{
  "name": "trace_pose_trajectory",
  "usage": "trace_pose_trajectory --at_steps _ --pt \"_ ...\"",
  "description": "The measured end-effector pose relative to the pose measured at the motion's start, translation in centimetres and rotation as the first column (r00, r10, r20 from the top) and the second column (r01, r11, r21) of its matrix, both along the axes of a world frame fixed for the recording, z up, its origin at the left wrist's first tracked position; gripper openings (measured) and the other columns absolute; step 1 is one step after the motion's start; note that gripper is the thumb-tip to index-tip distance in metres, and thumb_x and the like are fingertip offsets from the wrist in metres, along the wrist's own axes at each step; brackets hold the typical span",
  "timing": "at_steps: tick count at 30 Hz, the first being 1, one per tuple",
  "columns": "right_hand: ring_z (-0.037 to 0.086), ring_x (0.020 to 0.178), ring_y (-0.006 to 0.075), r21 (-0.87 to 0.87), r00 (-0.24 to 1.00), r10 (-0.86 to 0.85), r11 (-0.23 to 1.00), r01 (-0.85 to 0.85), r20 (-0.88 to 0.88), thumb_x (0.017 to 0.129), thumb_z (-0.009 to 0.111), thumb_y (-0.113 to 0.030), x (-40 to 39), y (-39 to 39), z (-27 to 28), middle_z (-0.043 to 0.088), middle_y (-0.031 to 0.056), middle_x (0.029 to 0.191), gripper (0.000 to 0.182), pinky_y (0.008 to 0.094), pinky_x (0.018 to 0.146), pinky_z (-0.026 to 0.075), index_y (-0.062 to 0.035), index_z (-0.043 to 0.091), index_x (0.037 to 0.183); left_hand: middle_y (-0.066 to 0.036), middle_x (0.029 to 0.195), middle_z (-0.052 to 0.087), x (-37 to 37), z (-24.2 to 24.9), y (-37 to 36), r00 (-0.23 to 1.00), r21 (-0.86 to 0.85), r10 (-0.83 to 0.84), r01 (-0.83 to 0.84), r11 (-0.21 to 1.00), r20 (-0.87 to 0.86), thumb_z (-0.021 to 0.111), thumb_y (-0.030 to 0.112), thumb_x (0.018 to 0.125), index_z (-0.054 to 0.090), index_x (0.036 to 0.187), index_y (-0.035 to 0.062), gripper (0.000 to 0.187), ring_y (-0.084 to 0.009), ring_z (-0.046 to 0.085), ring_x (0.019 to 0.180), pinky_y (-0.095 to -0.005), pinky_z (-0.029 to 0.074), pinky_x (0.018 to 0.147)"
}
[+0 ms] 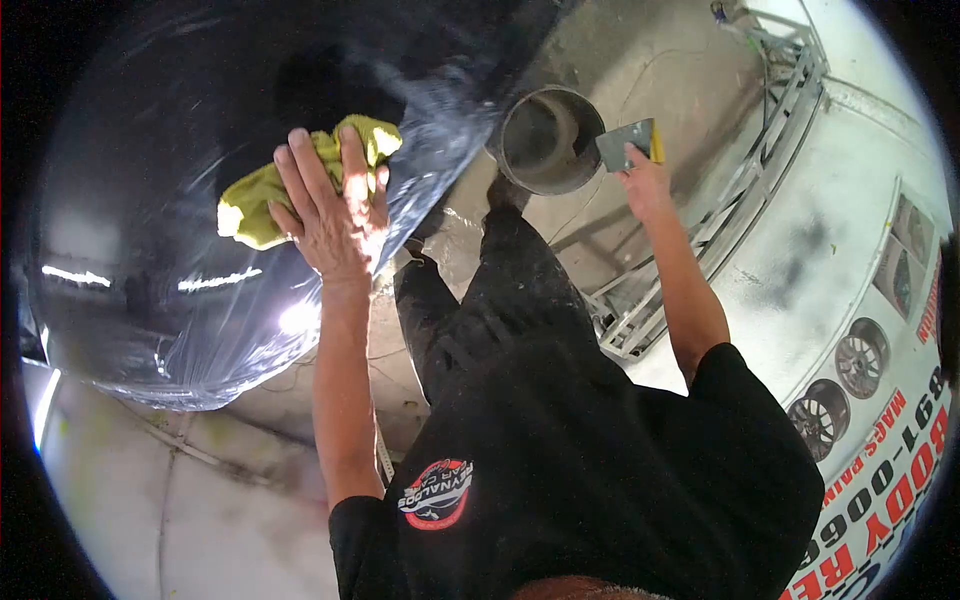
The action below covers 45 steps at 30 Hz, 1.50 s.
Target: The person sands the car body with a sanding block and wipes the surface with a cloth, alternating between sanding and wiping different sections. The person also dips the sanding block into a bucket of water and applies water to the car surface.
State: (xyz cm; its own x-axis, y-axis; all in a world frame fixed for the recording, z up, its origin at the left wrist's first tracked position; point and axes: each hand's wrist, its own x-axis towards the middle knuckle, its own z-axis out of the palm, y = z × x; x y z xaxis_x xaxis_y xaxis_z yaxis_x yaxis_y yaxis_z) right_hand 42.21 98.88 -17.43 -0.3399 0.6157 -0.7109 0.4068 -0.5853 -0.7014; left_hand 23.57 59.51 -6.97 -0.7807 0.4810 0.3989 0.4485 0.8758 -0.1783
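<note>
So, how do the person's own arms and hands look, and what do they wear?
Both forearms are bare, and the left hand and right hand wear no gloves. Short black sleeves end above the elbows. They belong to a black T-shirt with a red, white and grey round logo on the front.

head cam | fisheye, looks steeply down, close | edges perhaps warped

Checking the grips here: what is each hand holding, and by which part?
The left hand presses a yellow cloth under palm and fingers against the glossy black panel. The right hand pinches a grey spreader at its lower edge.
</note>
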Motion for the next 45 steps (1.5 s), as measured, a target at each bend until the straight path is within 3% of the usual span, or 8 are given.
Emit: trace_pose_trajectory --at_steps 10,17,27,29,32,37,40,45 --pt "0.063 0.079 0.0191 -0.068 0.747 0.502 0.846 -0.528 0.436 0.091 0.073 -0.022 10.5 -0.2 -11.1 0.068 0.0085 0.089 0.037 0.0383 0.072 0.051 0.0016 0.065 0.118 -0.005 0.150 0.053 -4.4 -3.0 14.1 0.958 -0.053 -0.286 0.287 0.956 0.022 0.073 0.020 0.088 0.061 0.137 0.0333 0.052 -0.0284 0.053 0.136 -0.0509 0.034 0.102" --pt "0.067 0.111 0.0431 0.092 0.753 0.589 0.767 -0.635 0.294 0.089 0.070 -0.022 8.8 -4.0 -19.4 0.070 0.0256 0.119 0.047 0.0519 0.089 0.052 0.0018 0.060 0.129 -0.014 0.134 0.063 3.1 -9.1 17.8 0.729 0.167 -0.634 0.612 0.773 0.258 0.066 0.032 0.100 0.069 0.128 0.0133 0.034 -0.0287 0.058 0.119 -0.0448 0.039 0.100" --pt "0.061 0.107 0.0376 0.680 0.388 0.583 -0.446 -0.582 0.714 0.089 0.060 -0.009 1.6 6.2 -32.1 0.061 0.0194 0.130 0.051 0.0426 0.092 0.053 0.0019 0.056 0.138 -0.021 0.120 0.066 10.8 -32.0 24.1 0.496 0.470 -0.416 0.018 0.883 0.762 0.066 0.023 0.098 0.066 0.126 0.0060 0.033 -0.0397 0.060 0.114 -0.0524 0.044 0.100" --pt "0.031 0.152 0.0366 -0.106 -0.411 0.295 -0.689 -0.717 0.863 0.098 0.056 -0.034 0.0 7.0 -34.1 0.043 0.0210 0.159 0.051 0.0513 0.125 0.025 -0.0126 0.061 0.143 -0.022 0.118 0.066 11.6 -33.7 24.3 0.460 0.478 -0.399 -0.064 0.876 0.793 0.064 0.023 0.099 0.065 0.124 0.0037 0.032 -0.0407 0.061 0.112 -0.0518 0.045 0.098" --pt "0.027 0.154 0.0366 -0.327 -0.701 0.041 -0.864 -0.382 0.712 0.098 0.057 -0.042 -0.5 8.0 -34.5 0.039 0.0154 0.163 0.058 0.0499 0.129 0.007 -0.0120 0.057 0.147 -0.022 0.117 0.066 12.4 -35.2 23.6 0.448 0.454 -0.386 -0.049 0.890 0.806 0.063 0.025 0.100 0.065 0.125 0.0029 0.033 -0.0409 0.061 0.110 -0.0516 0.046 0.098" --pt "0.028 0.153 0.0379 -0.175 -0.479 0.584 -0.499 -0.848 0.656 0.101 0.053 -0.041 1.1 8.4 -34.3 0.038 0.0189 0.163 0.061 0.0511 0.126 0.018 -0.0033 0.050 0.150 -0.019 0.116 0.068 13.4 -36.0 22.4 0.327 0.415 -0.339 -0.199 0.888 0.882 0.067 0.029 0.096 0.070 0.115 0.0051 0.031 -0.0384 0.060 0.113 -0.0502 0.046 0.098" --pt "0.067 0.094 0.0309 0.481 0.246 0.788 -0.073 -0.874 0.565 0.090 0.069 -0.010 2.9 7.3 -29.8 0.069 0.0134 0.114 0.049 0.0391 0.087 0.055 0.0033 0.057 0.135 -0.021 0.118 0.070 13.2 -34.3 21.5 0.222 0.355 -0.294 -0.321 0.878 0.930 0.067 0.035 0.098 0.072 0.115 -0.0004 0.040 -0.0366 0.065 0.111 -0.0446 0.049 0.098" --pt "0.065 0.084 0.0157 0.171 0.839 0.527 0.822 -0.543 0.132 0.089 0.076 -0.014 3.2 3.4 -21.7 0.069 0.0070 0.097 0.047 0.0295 0.078 0.053 0.0028 0.060 0.131 -0.017 0.118 0.072 13.7 -32.0 19.8 0.036 0.273 -0.286 -0.434 0.858 0.958 0.071 0.032 0.096 0.073 0.119 -0.0008 0.041 -0.0257 0.068 0.109 -0.0362 0.050 0.096"
